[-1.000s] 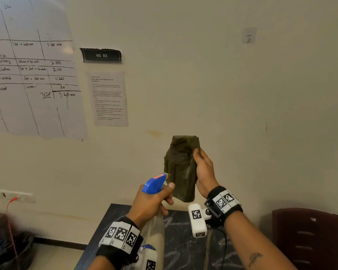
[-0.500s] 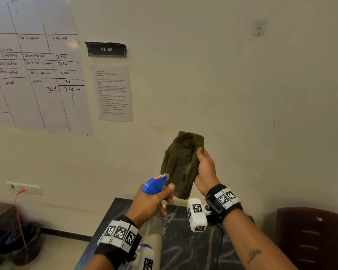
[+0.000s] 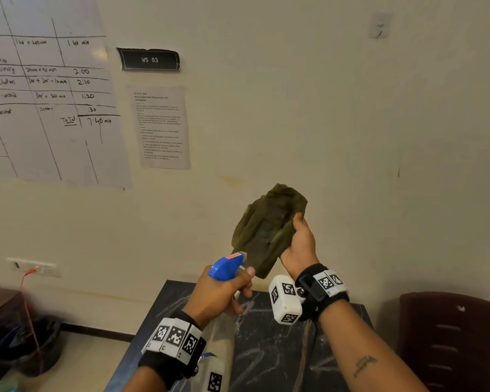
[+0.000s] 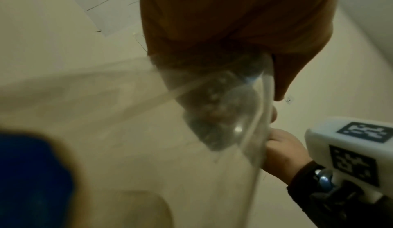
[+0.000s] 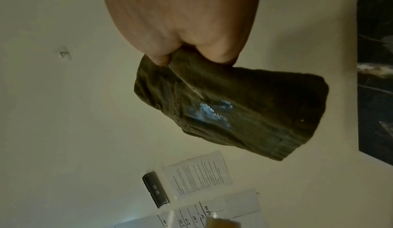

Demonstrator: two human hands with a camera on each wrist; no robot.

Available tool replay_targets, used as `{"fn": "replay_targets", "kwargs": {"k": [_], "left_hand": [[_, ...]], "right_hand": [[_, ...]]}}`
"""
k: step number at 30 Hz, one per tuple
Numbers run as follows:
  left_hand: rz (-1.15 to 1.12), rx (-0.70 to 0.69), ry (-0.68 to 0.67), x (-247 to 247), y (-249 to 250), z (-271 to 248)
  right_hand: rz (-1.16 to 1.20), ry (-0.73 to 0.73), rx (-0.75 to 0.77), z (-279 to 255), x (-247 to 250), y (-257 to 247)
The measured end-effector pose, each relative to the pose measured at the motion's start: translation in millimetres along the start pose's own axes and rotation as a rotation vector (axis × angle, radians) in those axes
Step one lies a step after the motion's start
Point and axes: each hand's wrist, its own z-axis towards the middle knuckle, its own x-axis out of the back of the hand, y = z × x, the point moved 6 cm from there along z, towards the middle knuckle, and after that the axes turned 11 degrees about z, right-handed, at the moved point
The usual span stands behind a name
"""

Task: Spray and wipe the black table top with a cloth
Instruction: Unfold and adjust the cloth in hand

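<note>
My left hand (image 3: 224, 290) grips a clear spray bottle (image 3: 221, 338) by its neck, one finger on the trigger under the blue spray head (image 3: 227, 264). The nozzle points at a folded olive-green cloth (image 3: 266, 230) held up in front of the wall by my right hand (image 3: 297, 250). In the right wrist view the cloth (image 5: 238, 112) shows a wet foamy patch near its middle. The left wrist view shows the bottle (image 4: 223, 107) close up below my palm. The black marble table top (image 3: 280, 349) lies beneath both hands.
A dark red chair (image 3: 453, 340) stands right of the table. On the cream wall hang a handwritten chart (image 3: 46, 103), a "WS 03" plate (image 3: 150, 59) and a printed sheet (image 3: 161, 125). A socket with a red cable (image 3: 31, 267) and dark bags (image 3: 26, 346) are at the left.
The cloth has tilted to the right in my right hand and sits a little higher. The left hand and bottle have barely moved.
</note>
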Motion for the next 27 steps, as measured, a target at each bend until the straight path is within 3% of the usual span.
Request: {"fn": "replay_targets", "kwargs": {"k": [7, 14, 22, 27], "left_hand": [[0.067, 0.076, 0.089, 3.6, -12.0, 3.3], [0.009, 0.04, -0.005, -1.2, -11.0, 5.8], [0.016, 0.018, 0.067, -2.5, -0.5, 12.4], [-0.001, -0.016, -0.005, -5.9, 10.5, 15.4]], "right_hand": [[0.102, 0.084, -0.054, 3.8, 19.2, 4.9], [0.102, 0.121, -0.05, 3.0, 31.1, 10.3], [-0.01, 0.11, -0.035, -4.4, 39.9, 30.7], [-0.033, 0.137, -0.066, -11.6, 52.4, 48.7]]}}
